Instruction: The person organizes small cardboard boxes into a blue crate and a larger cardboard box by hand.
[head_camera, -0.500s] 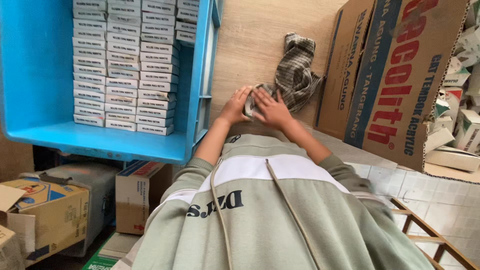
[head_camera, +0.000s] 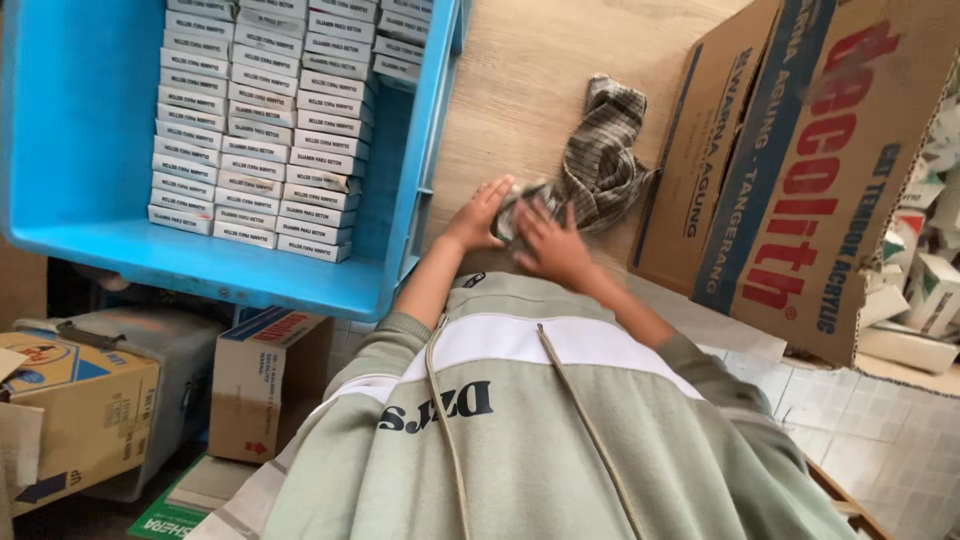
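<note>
Both the left hand (head_camera: 478, 215) and right hand (head_camera: 548, 243) are pressing flat, fingers spread, on the soft, limp striped cloth (head_camera: 600, 160), which is bunching easily on the tabletop (head_camera: 520, 80).

Small boxes (head_camera: 260, 130) lie in the crate (head_camera: 80, 120), left of the cloth (head_camera: 600, 160); a carton (head_camera: 800, 170) stands right.

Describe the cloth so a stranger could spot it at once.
Start at the big blue crate of small white boxes. Right of it, on the wooden surface, lies a crumpled cloth under both hands. It is the only soft, grey-striped thing there.
</note>
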